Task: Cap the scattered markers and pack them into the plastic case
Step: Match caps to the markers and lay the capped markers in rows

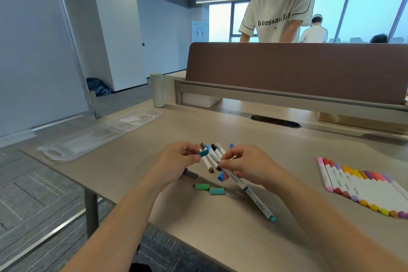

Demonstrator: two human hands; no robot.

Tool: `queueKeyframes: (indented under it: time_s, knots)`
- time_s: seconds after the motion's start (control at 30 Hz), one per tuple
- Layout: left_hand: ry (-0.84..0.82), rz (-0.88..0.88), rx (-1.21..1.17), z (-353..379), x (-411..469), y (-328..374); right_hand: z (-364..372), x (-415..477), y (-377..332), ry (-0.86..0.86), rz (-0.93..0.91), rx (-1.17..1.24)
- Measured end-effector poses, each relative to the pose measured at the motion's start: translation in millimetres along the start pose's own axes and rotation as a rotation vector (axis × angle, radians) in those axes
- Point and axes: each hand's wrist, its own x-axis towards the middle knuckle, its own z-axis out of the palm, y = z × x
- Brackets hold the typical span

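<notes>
My left hand (176,161) pinches a teal cap (203,153) between thumb and fingers. My right hand (245,164) grips a white marker (249,192) whose teal-capped lower end points toward me. The cap sits a short gap from the marker's upper tip. Under the hands lie several loose markers (212,157) with brown, black and blue ends. Loose caps rest on the desk: green (202,187), teal (217,191), blue (220,176) and grey (191,175). The clear plastic case (99,137) lies open at the left.
A row of several capped markers (362,185) lies side by side at the right. A white cylinder bottle (157,90) stands behind the case. A brown desk divider (295,73) runs across the back, with a person standing beyond it. The desk's left edge is near the case.
</notes>
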Motion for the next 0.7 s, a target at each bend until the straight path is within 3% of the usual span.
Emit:
queueKeyframes:
  time_s: [0.7]
  knots:
    - [0.001, -0.060, -0.069, -8.2, -3.4, -0.1, 0.5, -5.2, -2.7, -0.030, 0.004, 0.005]
